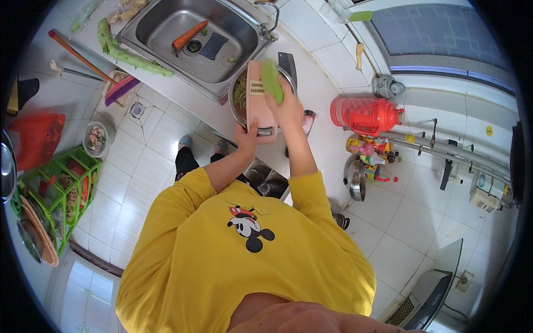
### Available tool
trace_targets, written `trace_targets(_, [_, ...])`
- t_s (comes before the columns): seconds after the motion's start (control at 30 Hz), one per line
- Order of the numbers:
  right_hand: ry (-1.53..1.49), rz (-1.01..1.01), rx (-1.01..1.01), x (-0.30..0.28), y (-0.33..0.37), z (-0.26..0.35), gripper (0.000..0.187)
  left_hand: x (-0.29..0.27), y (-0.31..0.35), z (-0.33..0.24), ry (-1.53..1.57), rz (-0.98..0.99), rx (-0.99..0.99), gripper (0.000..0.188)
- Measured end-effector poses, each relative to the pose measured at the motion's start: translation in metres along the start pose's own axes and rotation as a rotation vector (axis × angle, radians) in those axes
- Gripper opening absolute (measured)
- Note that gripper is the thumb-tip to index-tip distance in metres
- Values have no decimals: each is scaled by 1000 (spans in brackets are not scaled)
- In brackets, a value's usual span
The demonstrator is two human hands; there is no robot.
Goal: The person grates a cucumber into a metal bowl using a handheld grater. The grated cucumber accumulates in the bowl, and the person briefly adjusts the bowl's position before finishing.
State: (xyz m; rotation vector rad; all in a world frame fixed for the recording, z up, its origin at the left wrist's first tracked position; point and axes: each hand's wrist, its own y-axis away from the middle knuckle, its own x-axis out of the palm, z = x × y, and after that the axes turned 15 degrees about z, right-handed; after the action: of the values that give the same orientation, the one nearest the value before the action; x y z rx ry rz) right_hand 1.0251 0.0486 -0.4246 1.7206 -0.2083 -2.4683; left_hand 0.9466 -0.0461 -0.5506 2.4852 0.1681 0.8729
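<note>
A pink slicer board (257,106) with a metal grating plate rests across a round metal bowl (234,109). Green shreds (241,93) show in the bowl beside the board. My left hand (247,137) is closed on the board's near end. In my right hand (286,110) is a pale green vegetable piece (271,80), blurred by motion and held over the far part of the board, near its grating plate; I cannot tell whether it touches. A dark cleaver blade (287,62) lies just beyond the bowl on the right.
Left of the bowl, a steel sink (161,28) holds a carrot (189,35) and a dark sponge (214,45). A long green vegetable (119,54) lies along the counter's edge. To the right stand a red thermos (366,115), several bottles (377,158) and a metal pan (356,178).
</note>
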Motion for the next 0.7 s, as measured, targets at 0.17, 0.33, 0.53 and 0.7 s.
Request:
trace_targets(0.17, [51, 245, 130, -1, 83, 7, 66, -2, -1, -4, -2, 5, -97, 35])
trace_targets(0.33, [139, 177, 173, 14, 13, 12, 63, -1, 3, -10, -47, 10, -106, 35])
trace_targets(0.53, [16, 70, 95, 2, -35, 12, 64, -4, -2, 0, -102, -8, -89, 36])
trace_targets(0.7, [13, 225, 98, -2, 69, 12, 62, -5, -7, 9, -2, 5, -17, 35])
